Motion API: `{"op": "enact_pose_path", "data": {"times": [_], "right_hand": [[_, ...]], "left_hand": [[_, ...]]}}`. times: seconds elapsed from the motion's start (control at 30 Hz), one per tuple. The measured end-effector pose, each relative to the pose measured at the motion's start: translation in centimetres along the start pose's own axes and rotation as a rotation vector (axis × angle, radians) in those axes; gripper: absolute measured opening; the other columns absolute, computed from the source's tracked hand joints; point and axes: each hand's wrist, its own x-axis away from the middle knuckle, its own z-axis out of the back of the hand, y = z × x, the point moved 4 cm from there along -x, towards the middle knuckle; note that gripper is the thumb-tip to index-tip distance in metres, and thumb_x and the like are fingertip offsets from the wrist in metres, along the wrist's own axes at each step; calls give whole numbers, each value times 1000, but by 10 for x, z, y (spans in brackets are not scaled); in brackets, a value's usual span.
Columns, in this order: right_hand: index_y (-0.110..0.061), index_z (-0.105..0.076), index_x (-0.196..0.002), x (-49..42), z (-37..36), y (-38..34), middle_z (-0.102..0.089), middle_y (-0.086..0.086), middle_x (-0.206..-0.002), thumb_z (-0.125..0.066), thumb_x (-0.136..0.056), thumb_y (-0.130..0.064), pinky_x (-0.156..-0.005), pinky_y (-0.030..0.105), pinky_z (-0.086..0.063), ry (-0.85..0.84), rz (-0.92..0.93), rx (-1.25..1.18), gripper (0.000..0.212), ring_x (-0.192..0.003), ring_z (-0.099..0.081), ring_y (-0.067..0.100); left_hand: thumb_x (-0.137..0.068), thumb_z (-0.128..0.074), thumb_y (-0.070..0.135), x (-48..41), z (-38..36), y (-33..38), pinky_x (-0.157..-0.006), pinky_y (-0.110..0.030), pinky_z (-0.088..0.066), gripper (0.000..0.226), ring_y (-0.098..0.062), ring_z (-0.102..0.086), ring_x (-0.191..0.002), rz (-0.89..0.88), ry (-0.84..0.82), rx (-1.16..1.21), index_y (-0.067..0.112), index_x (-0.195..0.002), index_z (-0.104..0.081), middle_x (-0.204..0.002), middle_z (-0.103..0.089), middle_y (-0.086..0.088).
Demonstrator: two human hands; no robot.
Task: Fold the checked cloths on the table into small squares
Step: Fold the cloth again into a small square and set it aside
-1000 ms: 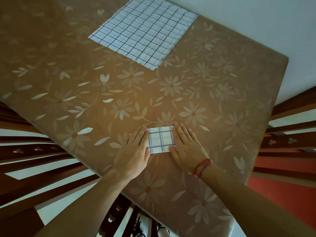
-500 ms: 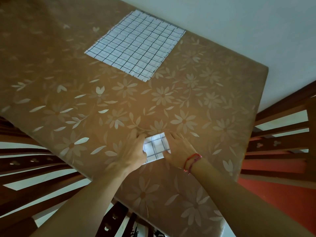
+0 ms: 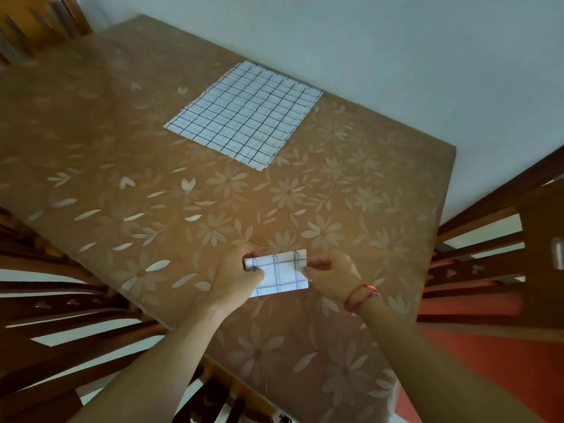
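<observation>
So far, one of the two checked cloths in view looks close to finished, and the other is untouched. Farthest left stand dark wooden chair backs, their slats smooth and glossy, tucked against the table's near edge. The table wears a tan cover printed with pale daisies and leaves; it has a faint sheen, more like oilcloth or plastic than woven fabric, though that is a guess.

The left hand closes its thumb and fingers on the left end of the folded cloth, which sits near the table's front edge, between the two hands. That cloth is white with thin dark grid lines, now a small, thick rectangle, wider than tall, with several layers showing along its upper edge. By my reading it needs one more fold, or only a squaring-up, to count as a small square; whether it is lifted or resting on the cover I cannot tell.

Beyond it, well apart toward the wall, the unfolded cloth lies flat and open, thin, slightly rumpled, with frayed-looking edges. All of its folding remains.

The right hand, a red string bracelet at its wrist, pinches the folded cloth's right end with curled fingers. More chair slats stand at far right.
</observation>
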Motion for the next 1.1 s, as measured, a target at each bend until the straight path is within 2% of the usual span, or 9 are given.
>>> {"op": "enact_pose_path", "data": {"times": [0.07,0.13,0.27,0.33,0.43,0.57,0.67,0.8,1.1], "right_hand": [[-21,-75,-75,9,8,-4,-70,-5,-65,-73,-80,-15,-56,18,-49,20,-3,-80,9,-56,-60,2],[-19,-74,-69,17,17,-6,-68,-2,-60,-73,-81,-11,-55,24,-52,42,-10,-137,14,-52,-58,6],[-12,-77,-83,31,38,-3,-74,8,-74,-74,-80,-9,-68,38,-61,137,-33,-221,4,-65,-67,20],[-12,-76,-84,39,50,-1,-75,7,-76,-73,-81,-6,-67,35,-60,182,-44,-271,6,-66,-68,18],[-12,-75,-83,52,68,8,-75,5,-75,-73,-81,-5,-64,28,-60,237,-83,-338,7,-65,-69,16],[-10,-75,-79,62,90,31,-74,6,-70,-77,-78,-10,-56,23,-55,351,-165,-365,2,-58,-67,14],[-7,-75,-80,68,102,44,-71,1,-63,-76,-80,-8,-49,17,-49,383,-189,-397,1,-50,-63,6],[-10,-74,-71,70,112,61,-66,-2,-56,-73,-81,-10,-51,18,-48,417,-214,-419,11,-49,-60,7],[-16,-73,-63,40,118,97,-65,-1,-51,-73,-80,-16,-51,20,-45,454,-325,-412,17,-45,-58,8]], "left_hand": [[-80,-65,2,2,1,9,-53,-17,-42,20,-6,-56,-61,33,9,76,20,-90,-63,-74,-63,-8],[-79,-71,4,3,1,17,-62,-19,-46,21,-8,-63,-72,69,17,189,18,-93,-65,-83,-70,-4],[-79,-76,11,-1,-7,27,-74,-32,-55,15,-19,-70,-85,114,-4,275,14,-93,-70,-87,-74,-3],[-82,-74,9,-1,-15,34,-77,-35,-56,10,-21,-69,-83,128,-27,306,12,-91,-72,-88,-74,-7],[-83,-67,-2,1,-32,49,-71,-29,-54,16,-18,-66,-77,115,-81,309,12,-88,-73,-86,-73,-8],[-82,-60,-10,-1,-62,62,-79,-41,-58,26,-27,-69,-84,97,-167,286,10,-91,-73,-87,-73,-11],[-82,-62,-11,-7,-82,66,-75,-39,-60,28,-27,-71,-84,87,-182,256,13,-89,-73,-85,-74,-9],[-82,-66,-7,-19,-104,72,-77,-37,-60,28,-24,-71,-86,62,-198,209,13,-99,-74,-90,-74,-8],[-76,-74,-1,-59,-144,75,-75,-42,-60,18,-26,-70,-77,25,-141,48,16,-76,-70,-78,-71,-6]]}}
